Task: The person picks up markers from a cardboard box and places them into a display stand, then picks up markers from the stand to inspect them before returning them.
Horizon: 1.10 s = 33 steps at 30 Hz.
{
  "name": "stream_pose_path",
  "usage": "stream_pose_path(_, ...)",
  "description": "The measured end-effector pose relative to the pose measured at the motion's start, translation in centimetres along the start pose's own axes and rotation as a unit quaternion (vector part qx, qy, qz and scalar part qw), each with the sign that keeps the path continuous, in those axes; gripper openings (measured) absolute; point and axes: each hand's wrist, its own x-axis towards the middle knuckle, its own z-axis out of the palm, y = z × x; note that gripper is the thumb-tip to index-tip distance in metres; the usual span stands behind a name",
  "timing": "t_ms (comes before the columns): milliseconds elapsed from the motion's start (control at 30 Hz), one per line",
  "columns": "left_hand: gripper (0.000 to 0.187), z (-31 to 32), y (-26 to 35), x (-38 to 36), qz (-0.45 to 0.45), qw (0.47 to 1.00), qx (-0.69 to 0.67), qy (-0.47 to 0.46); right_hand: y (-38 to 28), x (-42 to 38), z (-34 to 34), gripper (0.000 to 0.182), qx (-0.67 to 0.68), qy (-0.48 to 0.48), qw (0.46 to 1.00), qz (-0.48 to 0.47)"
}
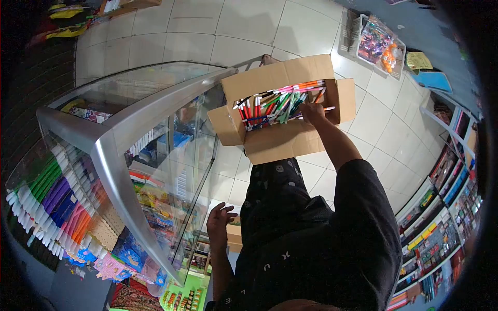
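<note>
An open cardboard box (285, 145) with its flaps spread holds a jumble of markers (284, 106) in red, green, black, pink, orange and blue, many with white ends. My right hand (313, 112) reaches down into the right part of this box, fingers curled among the markers; what they hold, if anything, is hidden. To the lower left, my left hand (220, 215) hangs in the air beside the glass display case (106, 147). Its fingers are loosely apart and it holds nothing.
The metal-framed glass case borders my left side, with rows of coloured markers (57, 194) and packets on it. White tiled floor (249, 26) lies beyond. A white basket of toys (381, 44) stands at the back right. Stocked shelves (441, 223) line the right.
</note>
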Motion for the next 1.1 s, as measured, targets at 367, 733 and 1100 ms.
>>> stream_pose_path(367, 0.046, -0.8, -0.4, 0.4, 0.004, 1.000, 0.002, -0.003, -3.0, -1.4, -5.0, 0.027, -0.119, -0.017, 0.989, 0.090)
stream_pose_path(733, 0.051, -2.0, -0.5, 0.1, 0.031, 0.999, 0.000, -0.009, -5.4, -4.1, -7.2, 0.028, -0.067, -0.013, 0.991, 0.114)
stream_pose_path(1100, 0.039, -4.6, -1.4, -1.0, 0.117, 0.993, -0.011, -0.027, -7.6, -8.3, -6.9, 0.026, -0.112, 0.017, 0.988, 0.102)
